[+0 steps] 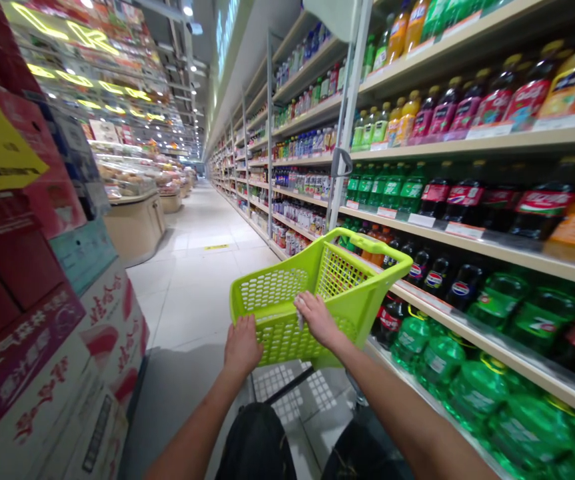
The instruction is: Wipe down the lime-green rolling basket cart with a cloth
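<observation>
Looks like wiping: left hand [244, 343] hooked on cart [340, 310], right hand [316, 319] pinching maybe a tissue [299, 315]; next stroke needs steady bracing.

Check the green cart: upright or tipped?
Upright: the green cart's open top faces up, with the left hand and right hand at its near rim.

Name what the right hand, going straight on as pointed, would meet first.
Likely the green cart's far mesh wall, beyond the near rim where the right hand rests; depth is unclear, so it might pass above.
</observation>
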